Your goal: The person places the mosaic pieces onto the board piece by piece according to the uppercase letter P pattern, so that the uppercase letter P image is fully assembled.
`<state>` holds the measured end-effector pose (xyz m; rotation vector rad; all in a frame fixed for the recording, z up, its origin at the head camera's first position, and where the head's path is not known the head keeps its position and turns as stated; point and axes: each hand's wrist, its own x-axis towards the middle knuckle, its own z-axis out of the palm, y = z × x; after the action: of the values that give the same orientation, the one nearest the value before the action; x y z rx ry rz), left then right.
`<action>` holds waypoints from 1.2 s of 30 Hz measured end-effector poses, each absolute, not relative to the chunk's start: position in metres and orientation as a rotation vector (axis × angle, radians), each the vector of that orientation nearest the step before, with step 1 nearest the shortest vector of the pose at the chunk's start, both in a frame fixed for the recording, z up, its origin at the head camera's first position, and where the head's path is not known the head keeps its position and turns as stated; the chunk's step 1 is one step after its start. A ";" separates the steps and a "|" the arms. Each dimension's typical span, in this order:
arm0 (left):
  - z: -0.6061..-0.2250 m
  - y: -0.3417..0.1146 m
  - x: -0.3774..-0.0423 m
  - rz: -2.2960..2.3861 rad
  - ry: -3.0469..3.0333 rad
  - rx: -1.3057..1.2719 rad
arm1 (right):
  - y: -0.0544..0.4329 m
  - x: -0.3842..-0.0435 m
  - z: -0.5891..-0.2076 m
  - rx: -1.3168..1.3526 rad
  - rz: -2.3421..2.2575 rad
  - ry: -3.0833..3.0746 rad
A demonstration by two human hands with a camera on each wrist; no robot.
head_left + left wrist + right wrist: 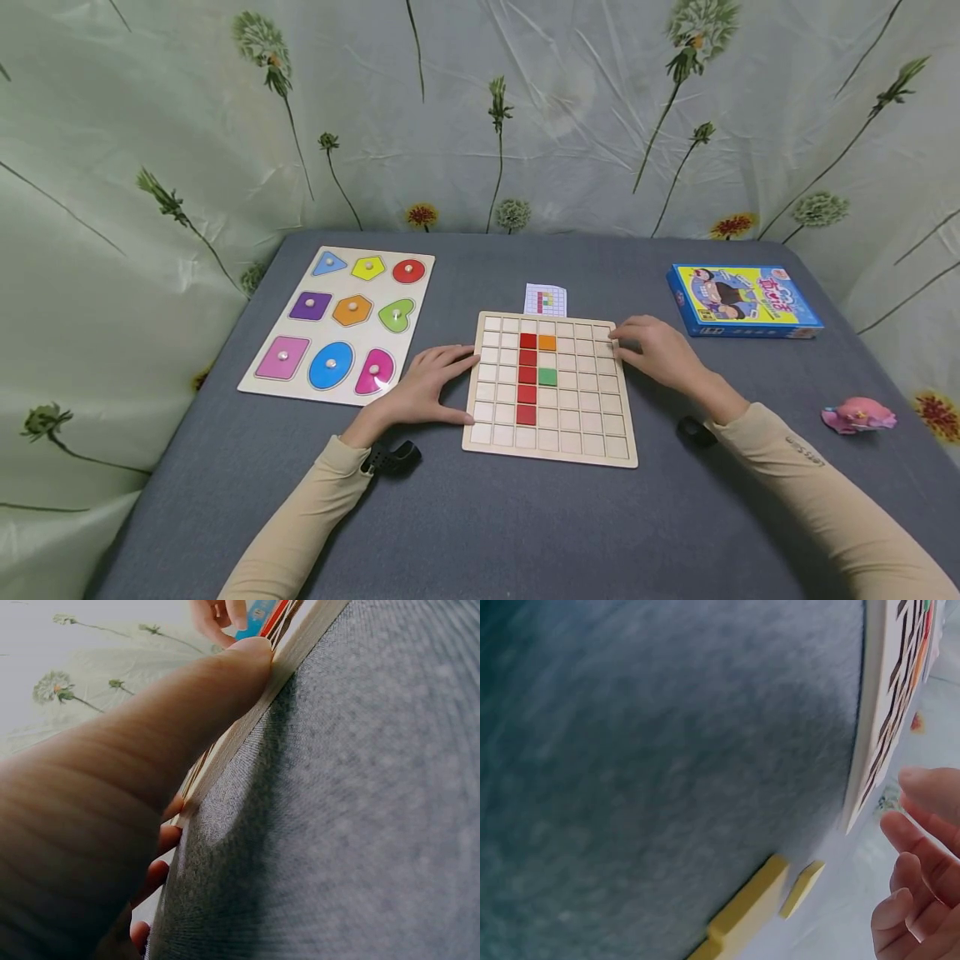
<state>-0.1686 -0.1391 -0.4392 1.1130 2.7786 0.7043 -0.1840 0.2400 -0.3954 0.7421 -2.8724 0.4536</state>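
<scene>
1. On the grey cloth (465, 525), head view: wooden grid board (555, 454) lying flat between the two hands, just below the small printed card (546, 300). Bearing five red squares (528, 376) in one column, an orange square (547, 342) and a green square (547, 377).

2. Same view, hands apart: left hand (420, 390) with thumb and fingers spread, touching the left edge; right hand (660, 348) at the right edge, towards the far corner, with fingers loosely bent.

3. Handling, as a judgement: probably light, stiff, rather smooth, not very fragile. Best to take hold at the two opposite edges and to keep level, because of squares perhaps loose and able to slide.

4. Writing: pink characters on the blue box (746, 300), not clearly readable; lettering on the right sleeve (795, 454), too small for a sure reading.

5. Left wrist view: thumb laid against the straight, thin board edge, fingertips further along. No readable label.

6. Right wrist view: board edge just beside the right hand, nothing visibly gripped. Touching or not, cannot tell. No readable writing.
</scene>
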 end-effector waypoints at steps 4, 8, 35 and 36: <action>-0.439 -0.139 -0.168 0.703 2.776 1.110 | 0.246 -0.185 -0.397 0.685 0.432 -2.871; -0.439 -0.139 -0.168 0.699 2.776 1.112 | 0.252 -0.187 -0.398 0.654 0.426 -2.870; -0.438 -0.139 -0.168 0.680 2.780 1.111 | 0.267 -0.192 -0.399 0.484 0.394 -3.056; -0.438 -0.139 -0.168 0.680 2.780 1.111 | 0.266 -0.193 -0.399 0.483 0.394 -3.056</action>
<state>-0.1678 -0.1388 -0.4380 1.1113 2.7800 0.6804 -0.1927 0.2662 -0.3993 0.4827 -3.0564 0.3936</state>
